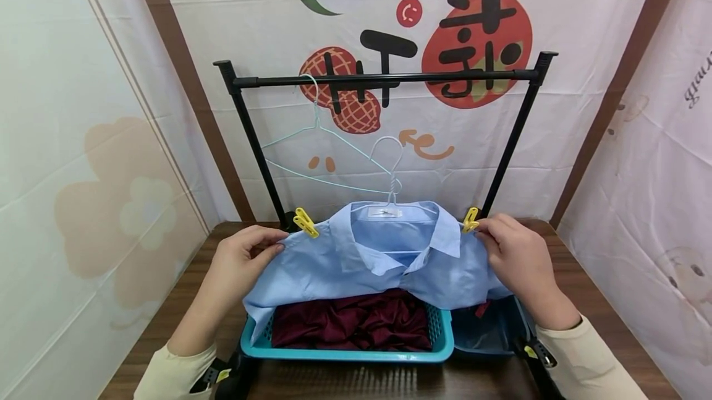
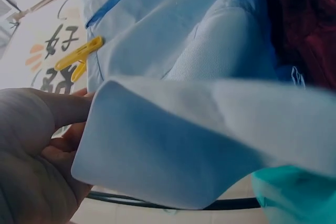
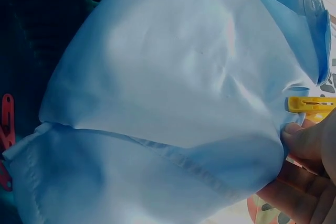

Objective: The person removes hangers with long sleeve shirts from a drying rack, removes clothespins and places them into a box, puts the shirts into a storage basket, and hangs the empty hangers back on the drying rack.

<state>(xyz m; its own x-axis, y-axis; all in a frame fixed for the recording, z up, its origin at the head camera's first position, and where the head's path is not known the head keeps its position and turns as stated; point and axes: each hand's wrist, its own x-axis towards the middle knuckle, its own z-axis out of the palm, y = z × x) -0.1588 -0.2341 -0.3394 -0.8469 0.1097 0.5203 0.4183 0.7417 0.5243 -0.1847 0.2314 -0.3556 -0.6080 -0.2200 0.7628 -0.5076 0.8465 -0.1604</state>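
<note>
A light blue collared shirt (image 1: 328, 267) hangs on a pale wire hanger (image 1: 392, 171), whose hook stands up behind the collar. Yellow clothespins clip both shoulders, one at the left (image 1: 305, 222) and one at the right (image 1: 470, 219). My left hand (image 1: 241, 261) pinches the shirt's left shoulder between thumb and fingers, just outside its clothespin. At the other shoulder my right hand (image 1: 514, 258) pinches the fabric, close beside the right clothespin. In the right wrist view the thumb (image 3: 304, 136) presses on the cloth below the yellow clip.
Behind the shirt stands a black rack with a crossbar (image 1: 389, 78), where an empty mint hanger (image 1: 317, 128) hangs. A turquoise basket (image 1: 347, 355) holds dark red cloth (image 1: 350, 323) below the shirt. Right of it sits a dark blue bin (image 1: 489, 329) with red clothespins (image 3: 7, 121).
</note>
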